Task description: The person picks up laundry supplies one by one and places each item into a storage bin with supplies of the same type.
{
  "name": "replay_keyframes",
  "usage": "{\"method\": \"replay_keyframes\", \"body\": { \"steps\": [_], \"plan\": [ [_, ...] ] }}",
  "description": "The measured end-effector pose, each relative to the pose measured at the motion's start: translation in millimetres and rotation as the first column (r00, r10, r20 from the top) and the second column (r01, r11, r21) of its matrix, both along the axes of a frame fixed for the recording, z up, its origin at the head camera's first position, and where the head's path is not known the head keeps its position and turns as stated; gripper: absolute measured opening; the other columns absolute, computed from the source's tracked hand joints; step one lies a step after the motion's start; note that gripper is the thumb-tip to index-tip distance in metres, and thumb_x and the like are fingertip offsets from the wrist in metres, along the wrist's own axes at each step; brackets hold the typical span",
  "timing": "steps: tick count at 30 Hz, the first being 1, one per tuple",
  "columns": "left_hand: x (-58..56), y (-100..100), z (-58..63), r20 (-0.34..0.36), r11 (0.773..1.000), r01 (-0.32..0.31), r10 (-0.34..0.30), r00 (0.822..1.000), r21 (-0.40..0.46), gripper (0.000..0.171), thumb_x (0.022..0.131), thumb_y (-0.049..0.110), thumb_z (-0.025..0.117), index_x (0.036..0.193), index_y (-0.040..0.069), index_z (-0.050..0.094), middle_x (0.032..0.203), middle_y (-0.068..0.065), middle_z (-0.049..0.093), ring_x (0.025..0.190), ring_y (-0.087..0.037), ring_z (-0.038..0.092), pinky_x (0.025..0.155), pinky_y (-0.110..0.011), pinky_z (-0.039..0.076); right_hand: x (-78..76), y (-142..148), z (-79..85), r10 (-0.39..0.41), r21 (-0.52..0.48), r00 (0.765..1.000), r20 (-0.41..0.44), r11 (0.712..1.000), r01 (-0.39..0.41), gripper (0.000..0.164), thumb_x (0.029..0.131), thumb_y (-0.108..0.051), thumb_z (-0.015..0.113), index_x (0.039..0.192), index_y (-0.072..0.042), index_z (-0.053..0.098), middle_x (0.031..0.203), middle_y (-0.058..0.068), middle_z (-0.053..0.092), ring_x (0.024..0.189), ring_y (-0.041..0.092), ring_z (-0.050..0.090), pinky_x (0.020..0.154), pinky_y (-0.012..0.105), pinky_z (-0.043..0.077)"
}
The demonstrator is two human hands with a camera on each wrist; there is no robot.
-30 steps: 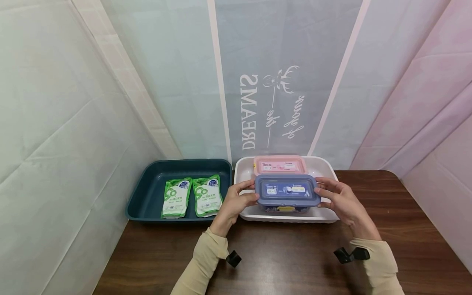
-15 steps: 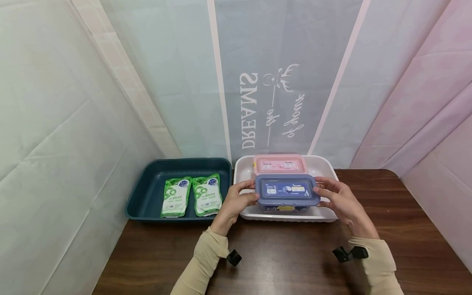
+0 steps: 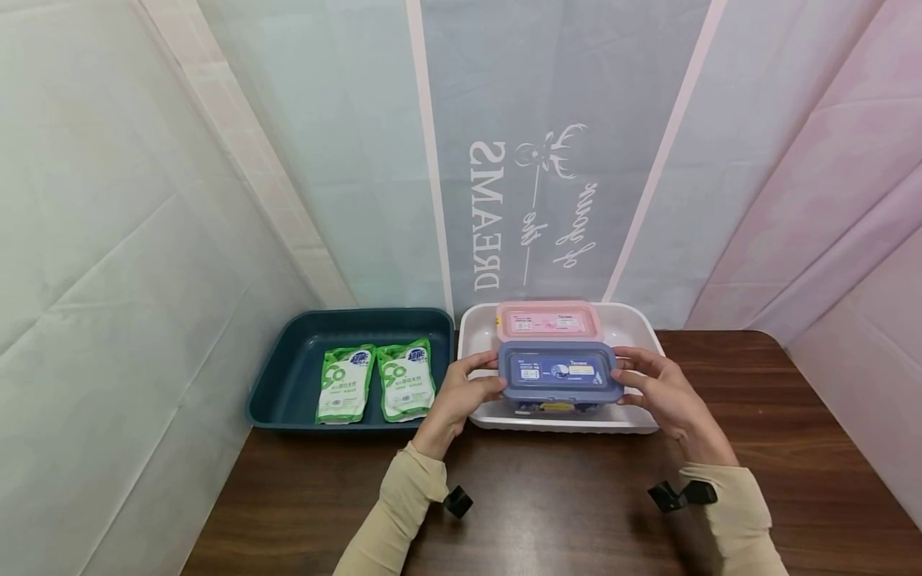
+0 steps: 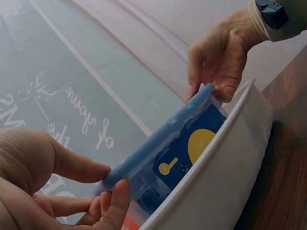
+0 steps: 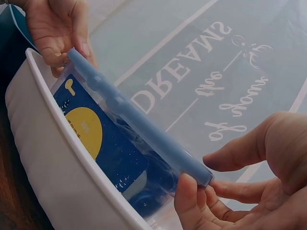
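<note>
A clear plastic box with a blue lid is held level by its two short ends, low within the white tray. My left hand pinches the left end of the lid between thumb and fingers. At the opposite end, my right hand grips the lid's edge the same way. Both wrist views show a dark blue label with a yellow circle on the box's front side, partly behind the tray wall. Directly behind it, a pink-lidded box sits in the tray. Whether the blue-lidded box touches the tray floor I cannot tell.
A dark teal tray stands left of the white one. Two green and white pouches lie flat in it. Both trays rest on a brown wooden table, against a hanging printed cloth at the back.
Both hands keep their hold on the blue-lidded box, which stays almost in place. The right wrist has shifted very slightly to the left.
</note>
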State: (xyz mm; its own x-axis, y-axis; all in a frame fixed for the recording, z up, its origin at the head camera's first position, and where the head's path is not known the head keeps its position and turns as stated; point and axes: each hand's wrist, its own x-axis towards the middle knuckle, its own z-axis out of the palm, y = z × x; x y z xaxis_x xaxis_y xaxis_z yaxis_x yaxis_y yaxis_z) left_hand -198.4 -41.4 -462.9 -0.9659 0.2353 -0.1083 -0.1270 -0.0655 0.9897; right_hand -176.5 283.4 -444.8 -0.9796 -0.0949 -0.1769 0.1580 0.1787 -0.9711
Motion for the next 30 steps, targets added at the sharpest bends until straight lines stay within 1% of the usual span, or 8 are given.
{"method": "replay_keyframes", "body": {
  "steps": [7, 18, 25, 30],
  "plan": [
    [-0.5, 0.9, -0.3, 0.004, 1.000, -0.001, 0.001, 1.000, -0.007, 0.056, 0.092, -0.007, 0.070, 0.147, -0.006, 0.059, 0.131, -0.024, 0.061, 0.088, -0.015, 0.070, 0.083, -0.034, 0.065, -1.4, 0.6, -1.8, 0.000, 0.006, 1.000, 0.007, 1.000, 0.000, 0.058, 0.108, -0.010, 0.062, 0.158, 0.007, 0.039, 0.120, 0.007, 0.054, 0.092, 0.011, 0.067, 0.078, 0.029, 0.063],
    [-0.8, 0.3, -2.5, 0.014, 1.000, 0.001, -0.001, 1.000, -0.003, 0.056, 0.092, -0.007, 0.070, 0.147, -0.007, 0.058, 0.131, -0.023, 0.060, 0.087, -0.015, 0.070, 0.080, -0.030, 0.064, -4.4, 0.1, -6.5, 0.007, 0.020, 1.000, -0.006, 1.000, -0.007, 0.057, 0.108, -0.009, 0.060, 0.158, 0.008, 0.038, 0.120, 0.011, 0.053, 0.091, 0.010, 0.065, 0.076, 0.029, 0.063],
    [-0.8, 0.0, -1.5, 0.028, 1.000, 0.010, -0.010, 1.000, -0.006, 0.057, 0.093, -0.007, 0.070, 0.148, -0.006, 0.057, 0.132, -0.024, 0.059, 0.087, -0.014, 0.070, 0.083, -0.032, 0.064, -2.5, -0.5, -3.4, 0.012, 0.043, 1.000, -0.007, 0.999, -0.012, 0.056, 0.108, -0.011, 0.061, 0.157, 0.008, 0.040, 0.123, 0.016, 0.050, 0.092, 0.012, 0.066, 0.079, 0.029, 0.064],
    [-0.6, -0.4, -1.6, 0.041, 1.000, 0.023, -0.022, 0.999, -0.021, 0.057, 0.094, -0.007, 0.069, 0.149, -0.006, 0.056, 0.134, -0.024, 0.058, 0.091, -0.016, 0.071, 0.085, -0.034, 0.065, -2.7, -0.7, -5.1, 0.009, 0.040, 1.000, -0.002, 0.999, -0.009, 0.057, 0.108, -0.011, 0.061, 0.157, 0.008, 0.040, 0.122, 0.014, 0.051, 0.092, 0.011, 0.066, 0.079, 0.029, 0.064]
  ]
}}
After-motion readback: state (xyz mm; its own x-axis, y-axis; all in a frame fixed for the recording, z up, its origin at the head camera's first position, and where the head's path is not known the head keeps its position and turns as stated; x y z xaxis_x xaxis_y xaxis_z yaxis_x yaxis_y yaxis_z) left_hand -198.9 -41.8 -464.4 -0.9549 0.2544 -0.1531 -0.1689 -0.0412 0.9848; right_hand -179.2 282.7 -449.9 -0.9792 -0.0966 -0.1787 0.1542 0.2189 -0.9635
